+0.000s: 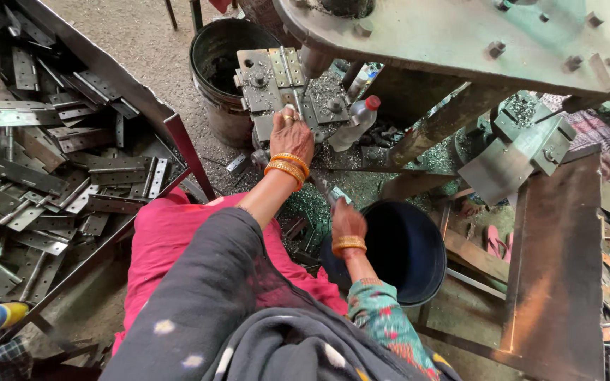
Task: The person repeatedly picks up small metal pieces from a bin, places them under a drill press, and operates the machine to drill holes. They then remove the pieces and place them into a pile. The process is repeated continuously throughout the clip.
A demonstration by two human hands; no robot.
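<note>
My left hand [291,137], with orange bangles on the wrist, reaches forward onto the grey die block [259,92] of a press. Its fingertips grip the near end of a metal hinge [285,67] lying on the block. My right hand [347,222], also bangled, is held low over the rim of a dark blue bucket [404,247]. It is closed on a small flat metal piece [339,194] that sticks up from the fingers.
A heap of several metal hinges [44,162] fills a tray on the left. A black bucket [224,70] stands behind the die, a plastic bottle [354,123] beside it. The green press frame [460,35] overhangs, and a rusty steel plate [559,261] stands on the right.
</note>
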